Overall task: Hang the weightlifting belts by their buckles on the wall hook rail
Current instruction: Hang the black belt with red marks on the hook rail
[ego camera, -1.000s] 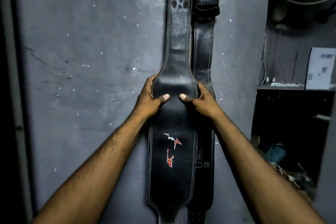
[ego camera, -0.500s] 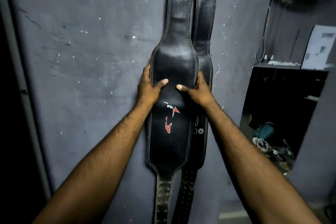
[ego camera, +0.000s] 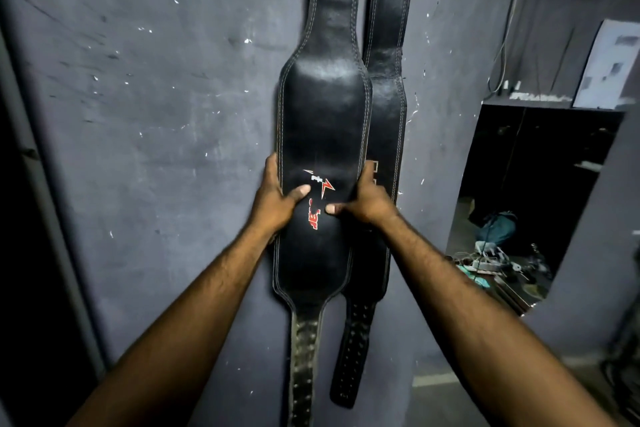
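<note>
Above frame, front belt [ego camera: 323,121] buckle hidden.

Dim room; scuffed grey wall [ego camera: 145,121]; dark alcove [ego camera: 540,191].

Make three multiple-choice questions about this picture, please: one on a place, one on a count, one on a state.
1. Where is the belt with the red logo relative to the plain belt?
A. Left of it, overlapping
B. Right of it
C. On the floor

2. How many belts hang on the wall?
A. One
B. Two
C. Four

3. What are the left hand and right hand doing?
A. Hanging free
B. Gripping the edges of the logo belt
C. Holding a buckle

Answers: 1 A, its right edge covers the plain belt's side. 2 B, two straps show side by side. 3 B, thumbs press its front, fingers wrap its edges.
</note>
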A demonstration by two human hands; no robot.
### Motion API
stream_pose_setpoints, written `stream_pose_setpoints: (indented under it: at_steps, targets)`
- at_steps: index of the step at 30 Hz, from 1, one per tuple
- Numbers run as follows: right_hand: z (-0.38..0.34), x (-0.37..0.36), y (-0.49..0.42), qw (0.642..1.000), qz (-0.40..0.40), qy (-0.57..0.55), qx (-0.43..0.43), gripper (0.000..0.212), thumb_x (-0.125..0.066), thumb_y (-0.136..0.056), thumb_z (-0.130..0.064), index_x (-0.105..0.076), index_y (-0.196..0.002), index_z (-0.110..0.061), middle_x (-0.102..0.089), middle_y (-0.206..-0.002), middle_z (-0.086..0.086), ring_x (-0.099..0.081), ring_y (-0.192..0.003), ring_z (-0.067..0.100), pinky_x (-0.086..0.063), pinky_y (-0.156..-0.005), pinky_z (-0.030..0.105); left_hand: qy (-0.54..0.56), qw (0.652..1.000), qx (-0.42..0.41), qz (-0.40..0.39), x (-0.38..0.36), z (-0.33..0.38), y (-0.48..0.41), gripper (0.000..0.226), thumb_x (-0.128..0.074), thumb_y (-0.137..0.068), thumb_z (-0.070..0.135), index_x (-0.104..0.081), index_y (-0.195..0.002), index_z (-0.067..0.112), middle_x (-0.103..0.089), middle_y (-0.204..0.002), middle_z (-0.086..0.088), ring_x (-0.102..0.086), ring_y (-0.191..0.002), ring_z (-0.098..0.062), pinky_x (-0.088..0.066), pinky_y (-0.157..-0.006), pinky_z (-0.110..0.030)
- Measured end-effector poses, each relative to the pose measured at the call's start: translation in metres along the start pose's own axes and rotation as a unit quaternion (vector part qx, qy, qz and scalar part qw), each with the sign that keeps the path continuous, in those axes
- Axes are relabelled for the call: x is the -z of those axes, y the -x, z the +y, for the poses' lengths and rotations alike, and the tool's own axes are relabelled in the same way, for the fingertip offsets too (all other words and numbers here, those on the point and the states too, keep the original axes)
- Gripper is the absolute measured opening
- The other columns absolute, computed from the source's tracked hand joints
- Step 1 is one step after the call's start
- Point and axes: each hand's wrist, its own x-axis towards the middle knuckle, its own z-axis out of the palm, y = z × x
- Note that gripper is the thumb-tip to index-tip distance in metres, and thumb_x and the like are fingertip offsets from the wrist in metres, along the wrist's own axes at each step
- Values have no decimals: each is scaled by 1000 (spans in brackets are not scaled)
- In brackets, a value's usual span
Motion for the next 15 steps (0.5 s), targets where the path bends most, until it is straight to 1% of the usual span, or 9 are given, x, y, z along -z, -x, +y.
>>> stream_pose_setpoints:
  at_steps: [1,2,3,5,7,9,11,13,15]
  targets:
    - [5,-5,4,1000,-1,10,-3,93,-86,-71,-38,-23,-138,-21,-63,-128,15,-62,-114,37,-52,-95,39,-7,1000,1,13,-2,-3,3,75,-72,-82,8,-34,-145,22,-59,-136,-2,-61,-120,-18,-48,-107,-35]
    - [8,-8,5,1000,8,12,-2,92,-86,-71,-40,-25,-138,-21,-64,-127,15,-62,-114,37,-52,-96,40,-15,999,2,33,-3,-3,5,75,-72,-83,7,-34,-146,22,-59,-137,-2,-60,-121,-17,-47,-105,-29]
    - [10,-10,6,1000,19,11,2,90,-85,-71,-41,-27,-136,-21,-64,-127,14,-63,-114,37,-52,-96,41,-23,998,2,50,-4,-4,5,76,-72,-84,8,-33,-148,23,-58,-139,-1,-59,-122,-16,-46,-105,-27]
    - [10,-9,7,1000,28,4,5,87,-86,-70,-43,-30,-132,-20,-66,-126,13,-63,-113,36,-52,-96,41,-30,998,-8,54,-3,-7,7,80,-74,-83,11,-31,-149,24,-55,-143,0,-56,-126,-15,-45,-107,-27]
    - [13,-9,9,1000,15,5,-1,87,-86,-70,-42,-29,-132,-21,-66,-124,12,-64,-111,35,-53,-95,39,-37,999,-16,37,-5,-18,15,86,-76,-80,9,-29,-150,20,-51,-145,-3,-53,-130,-17,-44,-109,-29]
    - [20,-17,17,1000,-4,25,-17,91,-87,-70,-41,-25,-132,-20,-65,-123,14,-64,-110,37,-53,-94,41,-43,999,13,15,-12,-32,32,90,-77,-78,4,-25,-151,17,-49,-147,-6,-52,-131,-19,-43,-108,-27]
    - [31,-29,25,999,13,41,-29,86,-85,-70,-45,-27,-129,-19,-66,-121,17,-63,-110,40,-53,-94,44,-52,996,60,29,-18,-46,49,86,-76,-80,8,-27,-150,21,-54,-143,-4,-57,-125,-20,-46,-101,-24]
    - [38,-37,33,998,51,29,-19,78,-82,-72,-51,-34,-124,-20,-67,-117,18,-63,-107,42,-54,-92,46,-55,994,76,61,-21,-52,57,78,-75,-83,13,-33,-147,24,-60,-138,-3,-61,-120,-20,-49,-102,-29]
    - [40,-42,40,997,70,8,-18,71,-80,-73,-53,-39,-120,-19,-67,-114,19,-63,-104,41,-55,-90,43,-55,993,81,62,-19,-54,56,74,-75,-83,17,-36,-145,22,-61,-136,-4,-62,-118,-20,-49,-103,-32]
